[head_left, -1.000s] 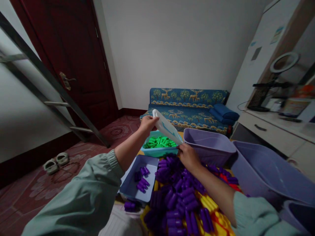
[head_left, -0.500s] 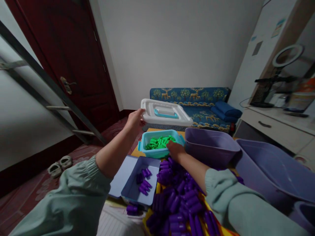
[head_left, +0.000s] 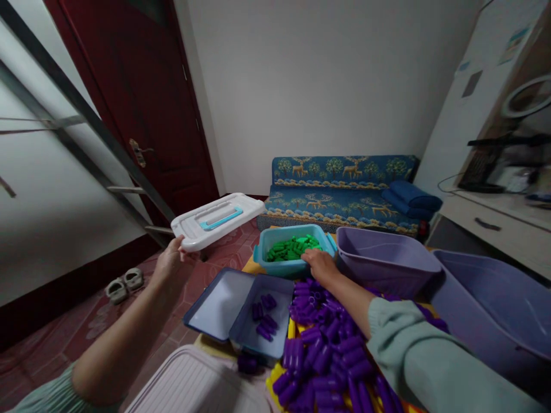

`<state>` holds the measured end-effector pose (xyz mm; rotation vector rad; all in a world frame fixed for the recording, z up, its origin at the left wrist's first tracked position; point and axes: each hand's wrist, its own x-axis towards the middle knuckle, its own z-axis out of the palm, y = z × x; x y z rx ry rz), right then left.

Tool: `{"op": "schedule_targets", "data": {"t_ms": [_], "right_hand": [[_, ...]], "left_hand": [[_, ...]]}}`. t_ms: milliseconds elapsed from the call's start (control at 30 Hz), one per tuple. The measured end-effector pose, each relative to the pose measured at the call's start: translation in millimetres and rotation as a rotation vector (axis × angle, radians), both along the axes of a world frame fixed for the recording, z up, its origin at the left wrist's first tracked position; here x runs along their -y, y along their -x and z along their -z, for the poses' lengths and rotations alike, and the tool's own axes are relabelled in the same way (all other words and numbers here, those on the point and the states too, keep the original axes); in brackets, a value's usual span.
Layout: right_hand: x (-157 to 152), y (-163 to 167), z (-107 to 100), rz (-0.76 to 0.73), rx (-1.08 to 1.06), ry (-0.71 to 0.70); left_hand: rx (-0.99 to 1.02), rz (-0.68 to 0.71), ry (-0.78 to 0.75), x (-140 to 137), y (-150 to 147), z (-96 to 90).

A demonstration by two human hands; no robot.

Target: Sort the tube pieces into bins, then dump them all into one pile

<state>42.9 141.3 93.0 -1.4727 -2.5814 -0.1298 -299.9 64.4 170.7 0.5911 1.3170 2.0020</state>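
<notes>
My left hand (head_left: 172, 259) holds a white lid (head_left: 228, 202) with a turquoise handle by its near-left corner, up in the air over the floor. A turquoise box (head_left: 279, 268) of small green plastic pieces (head_left: 288, 248) stands uncovered on the table. My right hand (head_left: 321, 264) is closed over the near-right rim of this box; its fingertips are partly hidden. Under my right forearm lies a heap of purple plastic tubes (head_left: 322, 344). Closer in, a blue-grey box (head_left: 279, 298) with its lid folded out left contains several purple tubes (head_left: 264, 315).
Two large purple bins (head_left: 387, 255) stand right of the turquoise box. A pale ribbed lid (head_left: 198, 384) lies at the near edge. Beyond the table is a blue patterned sofa (head_left: 336, 198). A metal ladder (head_left: 124, 186) leans at left, with shoes (head_left: 124, 284) on the floor.
My left hand has carried the white lid left and away from above the turquoise box, tilting it. My right hand stays at the box's rim. The view has shifted slightly.
</notes>
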Motion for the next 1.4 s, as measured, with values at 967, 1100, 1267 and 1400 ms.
{"op": "schedule_targets", "data": {"t_ms": [967,1100,1267,1400], "right_hand": [[-3,-33,21,-0.098,-0.256,-0.08],[-7,-28,22,-0.095,-0.271,-0.08],[-13,-25,24,-0.07,-0.301,-0.091],[-19,-23,24,-0.058,-0.321,-0.099]], "left_hand": [[-0.164,0.09,0.263,-122,-47,119.0],[-0.173,0.083,0.27,-118,-40,123.8],[-0.189,0.105,0.285,-114,-35,130.9],[-0.184,0.141,0.301,-111,-37,133.6]]}}
